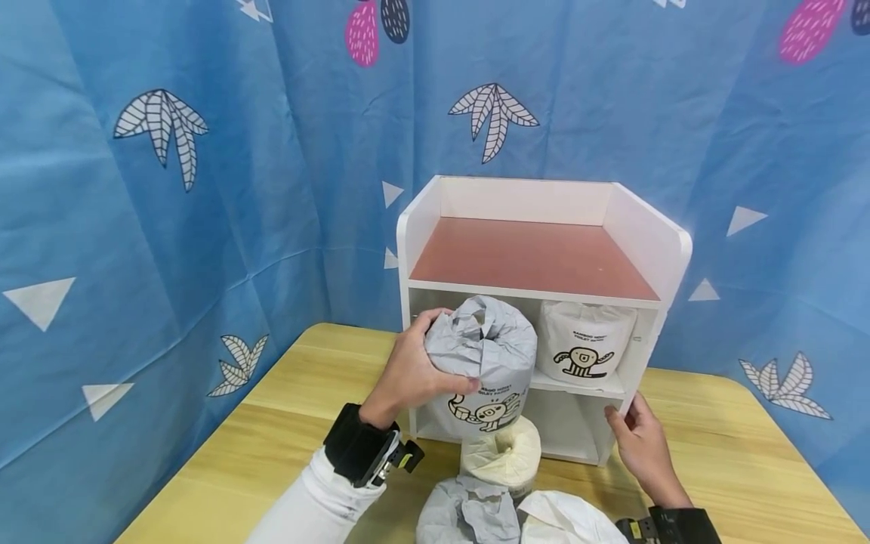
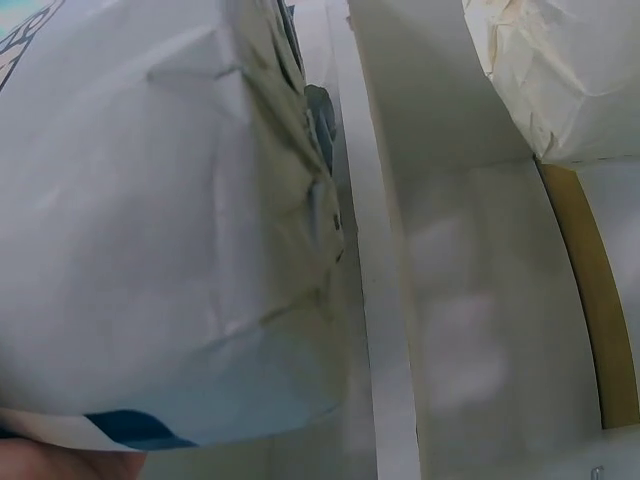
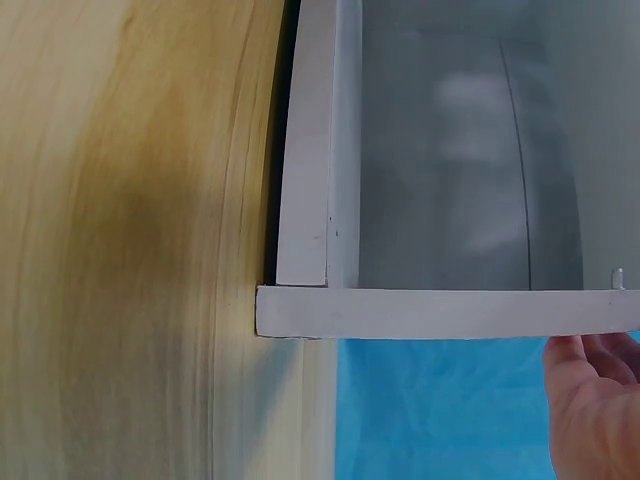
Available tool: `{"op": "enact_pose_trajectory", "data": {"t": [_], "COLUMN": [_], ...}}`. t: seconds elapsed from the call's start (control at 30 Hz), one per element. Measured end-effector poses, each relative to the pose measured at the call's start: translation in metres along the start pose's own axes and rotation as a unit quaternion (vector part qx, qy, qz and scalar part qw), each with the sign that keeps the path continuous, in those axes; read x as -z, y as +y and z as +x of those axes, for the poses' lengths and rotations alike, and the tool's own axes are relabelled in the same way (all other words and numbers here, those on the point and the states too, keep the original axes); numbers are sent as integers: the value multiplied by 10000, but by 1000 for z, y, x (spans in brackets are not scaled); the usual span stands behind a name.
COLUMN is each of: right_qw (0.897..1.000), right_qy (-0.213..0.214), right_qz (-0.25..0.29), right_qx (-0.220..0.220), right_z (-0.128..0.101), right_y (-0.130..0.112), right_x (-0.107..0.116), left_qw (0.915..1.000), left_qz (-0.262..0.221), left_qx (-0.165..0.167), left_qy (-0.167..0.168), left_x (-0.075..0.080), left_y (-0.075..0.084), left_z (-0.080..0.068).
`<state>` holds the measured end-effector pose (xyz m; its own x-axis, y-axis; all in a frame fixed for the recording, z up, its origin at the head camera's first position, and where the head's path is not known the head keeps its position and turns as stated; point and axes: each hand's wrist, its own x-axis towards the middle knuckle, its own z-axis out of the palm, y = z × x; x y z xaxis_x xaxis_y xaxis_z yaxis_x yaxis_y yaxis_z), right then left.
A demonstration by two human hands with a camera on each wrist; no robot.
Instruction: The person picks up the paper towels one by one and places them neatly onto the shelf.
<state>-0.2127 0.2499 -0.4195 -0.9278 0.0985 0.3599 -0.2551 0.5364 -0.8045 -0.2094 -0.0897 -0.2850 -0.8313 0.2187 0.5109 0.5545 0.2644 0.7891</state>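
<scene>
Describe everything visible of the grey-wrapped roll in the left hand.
The grey-wrapped roll is a stout cylinder in crinkled, papery wrapping, gathered into a dimple on top, with dark lettering and a cartoon figure on its side. It tilts slightly, before the left half of the shelf unit. The left hand grips it, thumb across its front. Whether it touches the cream roll below is unclear.

1. The left sleeve is white.
2. The left wristband is wide and black; its small black device carries one yellow mark.
3. The right wristband is also black, having a similar device.
</scene>
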Motion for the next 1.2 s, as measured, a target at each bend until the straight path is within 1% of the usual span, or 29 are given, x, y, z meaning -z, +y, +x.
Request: {"op": "enact_pose_trajectory", "data": {"t": [0.13, 0.23, 0.37, 0.47, 0.67, 0.73, 0.87, 1.03, 1.2], "right_qw": [10000, 10000, 10000, 10000, 9999, 9999, 9999, 9999, 9998], "right_qy": [4, 12, 12, -15, -60, -64, -60, -25, -20], "right_qz": [57, 21, -6, 32, 54, 60, 88, 64, 100], "right_qx": [42, 24, -34, -47, -96, -89, -44, -88, -141], "right_z": [0, 0, 1, 2, 2, 2, 2, 2, 2], "right_y": [1, 0, -2, -3, -3, -3, -3, -2, 1], "right_x": [1, 2, 2, 1, 0, 0, 0, 0, 0], "left_qw": [9999, 9996, 9992, 9989, 9964, 9958, 9962, 9971, 9962], "left_qz": [-45, 9, 70, 25, 96, 125, 129, -8, -78], "left_qx": [156, 286, 377, 459, 831, 898, 864, 749, 852], "left_qy": [-9, -19, -56, -41, -94, -81, -38, -122, -139], "left_x": [-3, -6, -7, -6, -7, -8, -8, -9, -12], "left_y": [-1, -1, -2, -3, -5, -7, -10, -14, -18], "left_z": [6, 10, 17, 21, 29, 32, 38, 47, 52]}}
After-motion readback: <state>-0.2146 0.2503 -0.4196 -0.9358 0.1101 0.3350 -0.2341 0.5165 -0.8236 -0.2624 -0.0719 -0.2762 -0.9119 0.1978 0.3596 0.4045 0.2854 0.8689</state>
